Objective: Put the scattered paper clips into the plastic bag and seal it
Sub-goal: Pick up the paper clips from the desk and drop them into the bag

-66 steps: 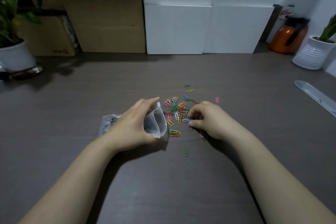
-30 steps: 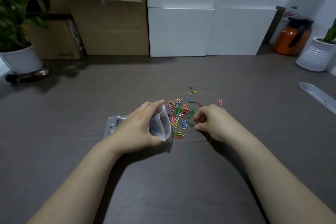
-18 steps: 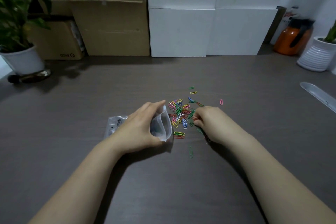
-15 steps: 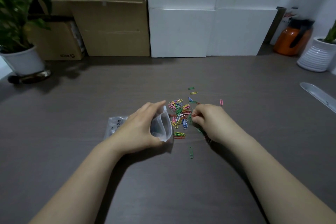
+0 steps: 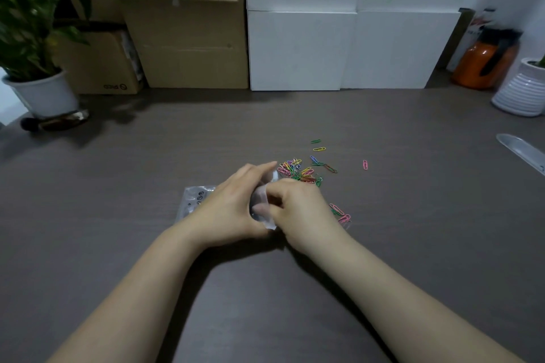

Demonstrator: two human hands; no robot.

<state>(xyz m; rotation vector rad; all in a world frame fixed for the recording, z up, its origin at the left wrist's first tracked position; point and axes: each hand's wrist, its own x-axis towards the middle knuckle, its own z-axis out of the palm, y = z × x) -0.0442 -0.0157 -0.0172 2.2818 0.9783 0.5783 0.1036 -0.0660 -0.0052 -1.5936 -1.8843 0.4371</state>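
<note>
My left hand point(image 5: 230, 209) grips a small clear plastic bag point(image 5: 194, 197) on the grey table and holds its mouth point(image 5: 262, 200) open toward the right. My right hand point(image 5: 298, 209) is bunched at the bag's mouth, fingertips pressed together; what they hold is hidden. A pile of coloured paper clips point(image 5: 298, 171) lies just beyond both hands. More clips lie apart: a yellow one point(image 5: 319, 149), a pink one point(image 5: 365, 164), and a few by my right wrist point(image 5: 339, 214).
Cardboard boxes point(image 5: 188, 44) and white boxes point(image 5: 339, 47) line the table's back. A potted plant point(image 5: 38, 91) stands far left, an orange jug point(image 5: 483, 65) and a white ribbed pot point(image 5: 522, 94) far right. A clear ruler point(image 5: 522, 153) lies at the right edge.
My right hand has moved left from the clip pile to the mouth of the bag. My left hand and the bag have stayed put.
</note>
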